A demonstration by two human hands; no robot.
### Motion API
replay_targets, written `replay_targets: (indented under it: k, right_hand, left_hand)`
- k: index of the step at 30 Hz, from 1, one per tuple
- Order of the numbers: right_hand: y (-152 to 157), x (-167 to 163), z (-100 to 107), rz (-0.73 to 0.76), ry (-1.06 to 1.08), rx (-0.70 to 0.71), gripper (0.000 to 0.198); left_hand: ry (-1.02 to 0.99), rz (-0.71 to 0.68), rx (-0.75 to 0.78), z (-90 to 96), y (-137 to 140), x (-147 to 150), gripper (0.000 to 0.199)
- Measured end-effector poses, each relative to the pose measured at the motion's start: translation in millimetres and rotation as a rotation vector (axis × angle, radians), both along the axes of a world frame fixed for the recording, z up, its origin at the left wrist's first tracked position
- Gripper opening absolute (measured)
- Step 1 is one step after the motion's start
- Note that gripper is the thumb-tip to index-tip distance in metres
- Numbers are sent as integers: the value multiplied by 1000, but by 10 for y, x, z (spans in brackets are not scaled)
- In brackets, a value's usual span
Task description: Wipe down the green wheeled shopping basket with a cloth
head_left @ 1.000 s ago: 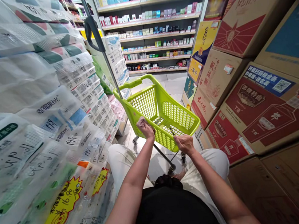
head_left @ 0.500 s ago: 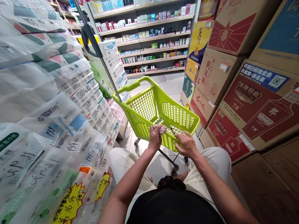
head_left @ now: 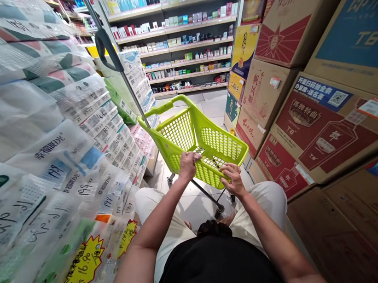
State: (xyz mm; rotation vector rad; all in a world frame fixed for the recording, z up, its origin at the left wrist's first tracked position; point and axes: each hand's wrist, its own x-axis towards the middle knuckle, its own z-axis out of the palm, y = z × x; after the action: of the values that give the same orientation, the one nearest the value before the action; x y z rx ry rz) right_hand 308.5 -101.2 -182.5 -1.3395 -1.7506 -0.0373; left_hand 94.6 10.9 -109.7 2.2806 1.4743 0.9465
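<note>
A lime-green plastic shopping cart with a lattice basket stands right in front of my knees. My left hand is closed around a small, pale crumpled cloth, at the near side of the basket. Most of the cloth is hidden by my fingers. At the near right corner of the basket, my right hand has its fingers curled over the rim. Inside the basket only its lattice walls and floor show. A grey pole with a dark loop handle rises at the cart's left.
Plastic-wrapped paper packs are piled high along my left, with a yellow price tag on them. Stacked cardboard cartons wall in the right. Ahead, beyond the tiled floor, shelves hold small boxes and bottles.
My left hand has moved slightly left and up with the cloth. The right hand's fingers have curled more at the basket rim. The whole view has shifted a little.
</note>
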Motion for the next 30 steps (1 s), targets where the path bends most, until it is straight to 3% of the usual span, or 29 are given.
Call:
replay_targets:
  k: [2,6,8,10,14,19,23,27,28,30]
  right_hand:
    - [9,66,16,11,8,10,16]
    - [17,227,101,12,-5,10,28]
    - [23,260,172,-30,-73,-16,27]
    - [44,221,248,-114,-156,-44,21]
    - [155,-15,336,-273,-239,-107,36]
    - [298,-181,295,-398,-219,-113,20]
    - [336,-120,270,-385,-197,-79,21]
    - [329,43,271,-355,-187,-122,26]
    - [320,98,276,-345,-188,-143,28]
    - [301,199,298,-324,-198,-183,30]
  left_hand:
    - [48,-113,9,-2,-15,10,41]
    - [43,51,-7,42,-1,-14,40]
    - [62,17,8,75,18,-17,40]
    - [98,-48,22,110,44,7,38]
    - [89,99,11,195,143,86,41]
    - [206,-53,-7,312,356,51,39]
    - [154,172,5,380,494,-64,41]
    - [211,-77,10,347,436,-81,39]
    - [208,-87,16,344,417,-84,38]
    - [166,26,39,355,398,-106,38]
